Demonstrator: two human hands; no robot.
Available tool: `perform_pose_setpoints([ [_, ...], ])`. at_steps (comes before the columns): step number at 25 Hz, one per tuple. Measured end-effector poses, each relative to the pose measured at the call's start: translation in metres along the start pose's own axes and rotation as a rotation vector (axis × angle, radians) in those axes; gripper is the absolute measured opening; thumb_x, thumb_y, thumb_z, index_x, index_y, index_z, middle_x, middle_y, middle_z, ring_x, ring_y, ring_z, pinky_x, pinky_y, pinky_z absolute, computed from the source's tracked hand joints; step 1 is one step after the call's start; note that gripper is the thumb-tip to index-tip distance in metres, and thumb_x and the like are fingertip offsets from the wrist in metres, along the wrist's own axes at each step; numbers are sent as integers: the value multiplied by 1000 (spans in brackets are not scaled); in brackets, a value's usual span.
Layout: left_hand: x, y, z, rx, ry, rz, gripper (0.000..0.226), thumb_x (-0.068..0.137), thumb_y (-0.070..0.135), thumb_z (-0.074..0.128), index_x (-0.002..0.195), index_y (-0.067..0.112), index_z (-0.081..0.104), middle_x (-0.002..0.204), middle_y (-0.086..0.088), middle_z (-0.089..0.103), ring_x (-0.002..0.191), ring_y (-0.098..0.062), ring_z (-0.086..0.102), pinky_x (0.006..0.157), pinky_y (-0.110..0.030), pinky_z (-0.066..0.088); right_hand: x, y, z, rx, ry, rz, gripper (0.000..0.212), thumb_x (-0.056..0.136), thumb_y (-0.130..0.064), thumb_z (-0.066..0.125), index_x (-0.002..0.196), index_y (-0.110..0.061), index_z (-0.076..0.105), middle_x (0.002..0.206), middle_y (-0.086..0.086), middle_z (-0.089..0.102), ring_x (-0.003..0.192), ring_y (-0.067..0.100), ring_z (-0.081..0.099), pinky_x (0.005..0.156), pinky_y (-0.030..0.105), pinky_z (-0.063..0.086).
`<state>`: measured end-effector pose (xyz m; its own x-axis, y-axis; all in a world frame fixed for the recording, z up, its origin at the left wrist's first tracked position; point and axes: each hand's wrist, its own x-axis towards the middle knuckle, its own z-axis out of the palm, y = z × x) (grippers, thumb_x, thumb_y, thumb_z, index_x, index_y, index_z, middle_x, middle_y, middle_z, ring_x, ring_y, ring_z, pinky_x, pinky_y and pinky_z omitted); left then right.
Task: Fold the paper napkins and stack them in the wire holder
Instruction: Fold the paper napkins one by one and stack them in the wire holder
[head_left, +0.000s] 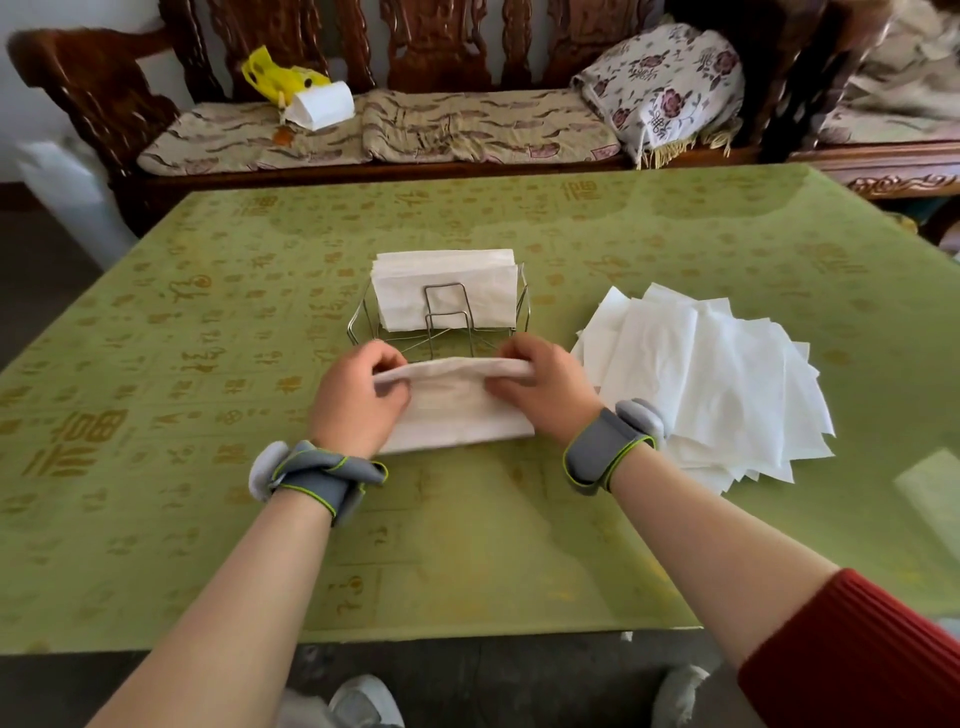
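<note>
Currently on green patterned bench (156, 312): loose pile of white paper napkins (727, 374) at right, silver wire holder (445, 313) part-filled behind. Fingers of left hand (358, 400) & right hand (545, 389) pinching white napkin (457, 410) top edge, just before holder. Risk: skewed crease or tear from uneven pull.

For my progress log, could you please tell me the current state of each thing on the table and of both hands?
Napkin in hand: mid-fold, doubled over, near edge on the table.
Left hand: pinches the napkin's left end.
Right hand: pinches its right end.
Wire holder: upright, partly filled.
Folded napkins: standing on edge in the holder.
Loose napkins: unfolded, fanned pile right of the holder.
</note>
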<state>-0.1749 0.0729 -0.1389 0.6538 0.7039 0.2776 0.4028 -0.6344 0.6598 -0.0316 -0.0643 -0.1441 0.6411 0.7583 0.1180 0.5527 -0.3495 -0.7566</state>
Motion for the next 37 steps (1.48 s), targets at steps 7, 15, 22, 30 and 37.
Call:
perform_pose_setpoints([
  [7, -8, -8, 26, -560, 89, -358, 39, 71, -8, 62, 88, 27, 55, 95, -4, 66, 92, -24, 65, 81, -36, 53, -7, -1, 13, 463, 69, 155, 31, 72, 0, 72, 85, -26, 61, 80, -7, 60, 73, 9, 51, 68, 25, 47],
  [15, -8, -18, 30, -544, 46, -325, 51, 69, -2, 64, 112, 23, 53, 111, -4, 59, 95, -19, 58, 76, -27, 48, -3, 2, 16, 589, 109, 123, 41, 71, 17, 54, 77, -22, 62, 73, -8, 59, 69, 5, 51, 66, 18, 42],
  [22, -5, -19, 19, -445, 49, -207, 43, 72, -12, 63, 108, 12, 56, 97, -3, 63, 85, -17, 58, 63, -10, 45, -6, 6, 17, 492, 93, 164, 32, 76, 13, 60, 87, -17, 61, 78, 0, 62, 71, 8, 56, 67, 22, 50],
  [30, -4, -11, 14, -425, 37, -252, 39, 70, -11, 67, 95, 17, 58, 88, -1, 60, 78, -18, 56, 58, -10, 44, -5, 1, 8, 134, 100, 76, 28, 76, 4, 60, 90, -19, 68, 74, -5, 63, 74, 17, 57, 63, 23, 43],
  [37, 82, 21, -12, -207, 228, -67, 7, 83, 1, 55, 85, 8, 56, 77, -2, 56, 71, -21, 49, 54, -28, 28, 79, -47, -36, -95, 128, -62, 29, 82, -2, 52, 97, -18, 72, 94, 5, 71, 89, 22, 62, 69, 26, 46],
])
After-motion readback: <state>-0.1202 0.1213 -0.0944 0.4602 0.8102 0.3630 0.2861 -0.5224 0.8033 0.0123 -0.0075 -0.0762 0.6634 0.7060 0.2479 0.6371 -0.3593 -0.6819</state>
